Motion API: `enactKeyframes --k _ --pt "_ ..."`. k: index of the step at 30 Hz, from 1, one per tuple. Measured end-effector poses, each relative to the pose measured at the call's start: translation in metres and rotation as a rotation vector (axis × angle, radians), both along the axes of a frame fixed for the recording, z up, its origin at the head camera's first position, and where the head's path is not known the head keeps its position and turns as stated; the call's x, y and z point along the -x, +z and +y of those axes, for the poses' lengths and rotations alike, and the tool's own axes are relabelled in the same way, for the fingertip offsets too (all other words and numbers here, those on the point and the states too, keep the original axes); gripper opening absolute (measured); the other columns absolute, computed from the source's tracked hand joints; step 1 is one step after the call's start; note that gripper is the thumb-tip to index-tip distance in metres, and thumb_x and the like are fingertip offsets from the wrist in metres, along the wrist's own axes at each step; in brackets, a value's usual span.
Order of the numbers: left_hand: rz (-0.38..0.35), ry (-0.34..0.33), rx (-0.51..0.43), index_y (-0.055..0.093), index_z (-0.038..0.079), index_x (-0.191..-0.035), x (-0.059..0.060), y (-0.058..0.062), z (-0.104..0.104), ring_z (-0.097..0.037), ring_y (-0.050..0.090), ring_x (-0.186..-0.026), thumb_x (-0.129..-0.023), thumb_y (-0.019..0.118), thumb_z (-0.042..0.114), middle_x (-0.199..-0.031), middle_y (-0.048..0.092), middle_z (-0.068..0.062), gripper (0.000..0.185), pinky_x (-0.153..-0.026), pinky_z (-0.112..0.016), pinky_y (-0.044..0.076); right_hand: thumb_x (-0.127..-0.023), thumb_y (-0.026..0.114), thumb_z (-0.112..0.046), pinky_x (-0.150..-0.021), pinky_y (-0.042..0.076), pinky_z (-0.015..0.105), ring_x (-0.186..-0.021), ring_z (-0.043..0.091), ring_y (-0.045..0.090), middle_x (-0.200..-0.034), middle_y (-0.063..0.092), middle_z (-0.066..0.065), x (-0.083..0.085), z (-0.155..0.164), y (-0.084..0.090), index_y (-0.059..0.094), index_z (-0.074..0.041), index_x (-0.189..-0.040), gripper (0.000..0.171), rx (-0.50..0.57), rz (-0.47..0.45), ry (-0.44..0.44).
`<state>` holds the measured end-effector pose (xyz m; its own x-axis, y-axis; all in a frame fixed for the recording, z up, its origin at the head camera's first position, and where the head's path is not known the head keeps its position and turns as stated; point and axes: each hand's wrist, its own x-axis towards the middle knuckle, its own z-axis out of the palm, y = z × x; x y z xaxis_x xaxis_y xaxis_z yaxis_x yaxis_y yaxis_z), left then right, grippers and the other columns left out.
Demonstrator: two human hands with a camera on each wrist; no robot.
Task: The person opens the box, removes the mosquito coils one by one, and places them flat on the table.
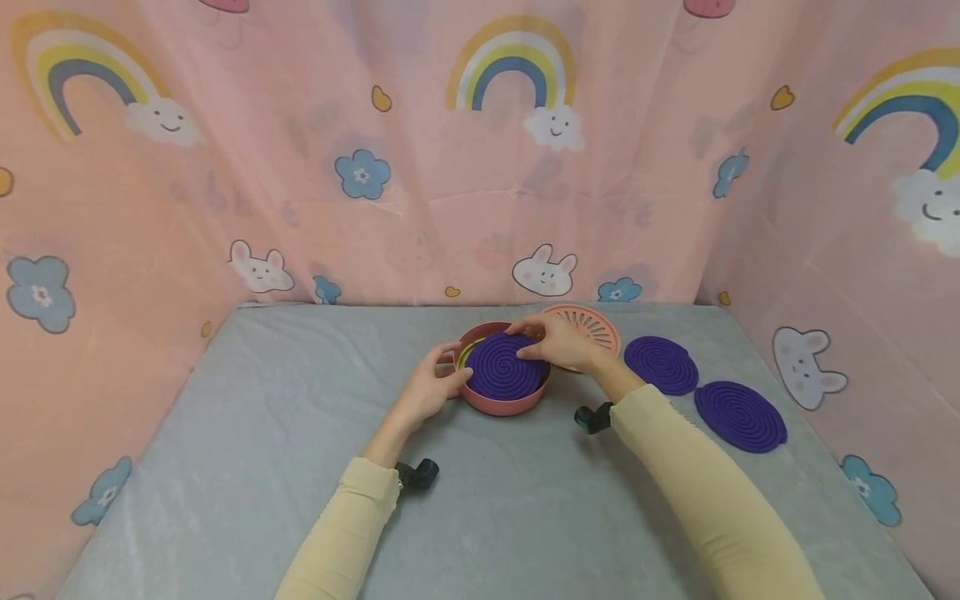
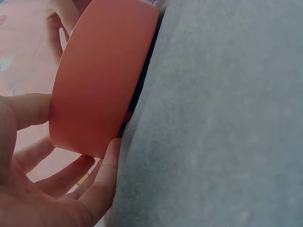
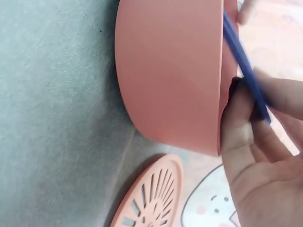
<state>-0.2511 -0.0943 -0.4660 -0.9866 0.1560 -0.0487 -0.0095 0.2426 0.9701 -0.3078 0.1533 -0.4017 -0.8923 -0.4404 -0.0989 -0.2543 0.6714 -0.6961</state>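
Note:
A purple spiral mosquito coil (image 1: pixel 504 368) lies tilted over the mouth of a round pink box (image 1: pixel 501 407), covering most of its inside. My right hand (image 1: pixel 564 343) pinches the coil at its far right edge. In the right wrist view the coil (image 3: pixel 242 59) appears edge-on, dipping past the box rim between thumb and fingers. On the other side, my left hand (image 1: pixel 429 388) holds the box by its left wall. The left wrist view has the thumb against the rim of the box (image 2: pixel 102 80) and fingers around its lower side. Something yellow shows inside the box at the left.
A pink slotted lid (image 1: pixel 596 323) lies behind the right hand, partly hidden by it. Two more purple coils (image 1: pixel 660 365) lie to the right on the grey cloth-covered table (image 1: pixel 495 500). A pink printed curtain (image 1: pixel 420 225) stands behind and at both sides.

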Motion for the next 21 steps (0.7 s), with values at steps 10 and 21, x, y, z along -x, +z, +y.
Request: enactKeyframes --k 10,21 --pt "-0.004 0.001 -0.018 0.048 0.021 -0.137 0.000 -0.001 -0.001 -0.026 0.054 -0.117 -0.090 0.068 0.026 -0.132 0.047 -0.011 0.052 -0.078 -0.032 0.056 -0.087 0.071 -0.025 -0.103 0.038 0.050 -0.126 0.030 0.043 -0.135 0.048 0.007 -0.011 0.023 0.009 0.062 -0.020 -0.124 0.039 0.165 -0.054 -0.065" --pt "-0.002 -0.001 -0.025 0.047 0.021 -0.138 0.002 -0.003 0.000 -0.027 0.053 -0.118 -0.090 0.068 0.025 -0.132 0.046 -0.012 0.052 -0.077 -0.031 0.056 -0.089 0.068 -0.023 -0.096 0.045 0.047 -0.123 0.031 0.042 -0.136 0.047 0.008 -0.031 0.055 0.025 0.057 -0.016 -0.129 0.042 0.279 -0.093 -0.102"
